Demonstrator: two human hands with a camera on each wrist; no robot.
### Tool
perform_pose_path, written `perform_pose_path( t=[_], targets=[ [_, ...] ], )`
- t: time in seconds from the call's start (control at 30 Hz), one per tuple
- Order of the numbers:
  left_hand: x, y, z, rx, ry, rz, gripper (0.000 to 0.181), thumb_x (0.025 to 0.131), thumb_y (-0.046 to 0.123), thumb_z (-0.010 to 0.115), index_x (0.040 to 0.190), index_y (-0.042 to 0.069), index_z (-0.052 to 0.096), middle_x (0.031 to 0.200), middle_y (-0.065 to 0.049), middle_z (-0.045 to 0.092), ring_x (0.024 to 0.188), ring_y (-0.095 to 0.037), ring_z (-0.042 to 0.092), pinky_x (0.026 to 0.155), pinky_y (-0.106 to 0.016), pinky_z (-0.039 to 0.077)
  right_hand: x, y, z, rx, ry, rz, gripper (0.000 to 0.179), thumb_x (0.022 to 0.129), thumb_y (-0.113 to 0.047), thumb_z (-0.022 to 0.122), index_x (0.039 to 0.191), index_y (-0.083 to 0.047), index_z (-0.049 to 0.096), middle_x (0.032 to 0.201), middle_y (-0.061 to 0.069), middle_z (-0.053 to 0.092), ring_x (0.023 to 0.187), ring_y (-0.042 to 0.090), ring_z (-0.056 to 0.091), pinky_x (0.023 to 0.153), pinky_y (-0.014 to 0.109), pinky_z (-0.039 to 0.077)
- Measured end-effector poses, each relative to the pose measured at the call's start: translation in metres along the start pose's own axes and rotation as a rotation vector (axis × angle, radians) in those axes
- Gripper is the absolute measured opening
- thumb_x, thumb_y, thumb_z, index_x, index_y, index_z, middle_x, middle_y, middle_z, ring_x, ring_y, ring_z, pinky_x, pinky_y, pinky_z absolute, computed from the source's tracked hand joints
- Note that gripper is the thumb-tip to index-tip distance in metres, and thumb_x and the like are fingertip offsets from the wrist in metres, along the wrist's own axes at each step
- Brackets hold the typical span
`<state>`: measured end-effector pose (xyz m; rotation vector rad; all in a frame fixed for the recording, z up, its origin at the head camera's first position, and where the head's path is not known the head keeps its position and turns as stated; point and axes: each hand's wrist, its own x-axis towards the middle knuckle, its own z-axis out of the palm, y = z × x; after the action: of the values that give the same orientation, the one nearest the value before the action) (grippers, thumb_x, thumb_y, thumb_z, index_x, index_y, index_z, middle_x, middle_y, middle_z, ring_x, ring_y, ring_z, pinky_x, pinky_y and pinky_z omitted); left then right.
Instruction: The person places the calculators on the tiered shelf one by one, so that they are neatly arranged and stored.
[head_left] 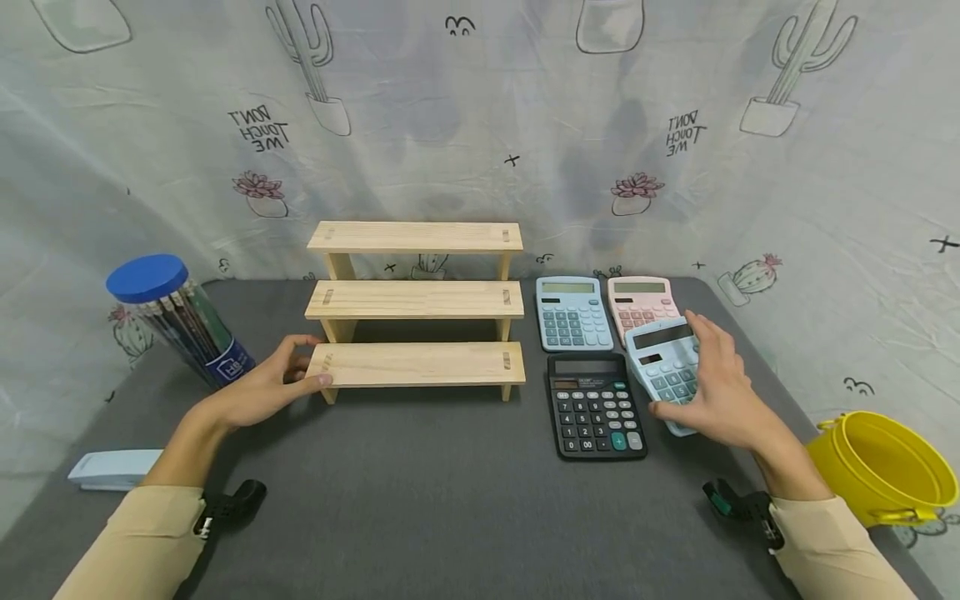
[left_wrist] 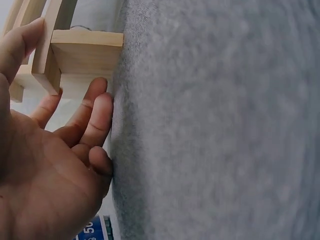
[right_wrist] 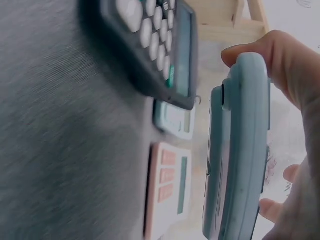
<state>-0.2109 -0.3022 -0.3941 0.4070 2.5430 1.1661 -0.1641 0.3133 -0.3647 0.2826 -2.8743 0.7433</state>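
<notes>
Two grips logged: my right hand (head_left: 716,396) holds a light-blue plastic calculator (head_left: 666,363) by opposite edges, raised at right, likely sparing its keys; my left hand (head_left: 258,387) pinches the three-tiered pale-wood rack (head_left: 416,364) at left, presumably steadying it.

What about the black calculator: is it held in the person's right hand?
No, the right hand grips a light blue calculator, while the black calculator lies on the gray table.

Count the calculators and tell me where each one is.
4. A blue calculator lies right of the wooden stand, a pink calculator beside it, a black calculator in front; the right hand holds a second blue calculator.
</notes>
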Motion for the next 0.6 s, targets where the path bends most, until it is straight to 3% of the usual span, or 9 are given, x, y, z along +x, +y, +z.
perform_pose_path(
  t=[0.2,0.6],
  targets=[
    [-0.001,-0.003,0.0,-0.033,0.016,-0.023,0.075,0.105,0.039,0.058,0.157,0.01,0.011,0.147,-0.034,0.044,0.132,-0.046,0.05,0.096,-0.055,0.043,0.013,-0.016,0.001,0.041,0.025,-0.046,0.134,0.067,-0.031,0.093,0.164,-0.013,0.002,0.165,0.028,0.005,0.137,0.061,0.018,0.098,0.082,0.017],
    [0.001,-0.004,0.001,-0.062,-0.013,-0.029,0.073,0.106,0.038,0.057,0.155,0.014,0.009,0.149,-0.033,0.041,0.133,-0.045,0.047,0.1,-0.057,0.041,0.033,-0.046,-0.006,0.07,0.052,-0.146,0.131,0.068,-0.029,0.093,0.165,-0.017,0.005,0.167,0.02,0.008,0.144,0.055,0.018,0.099,0.084,0.017]
  ],
)
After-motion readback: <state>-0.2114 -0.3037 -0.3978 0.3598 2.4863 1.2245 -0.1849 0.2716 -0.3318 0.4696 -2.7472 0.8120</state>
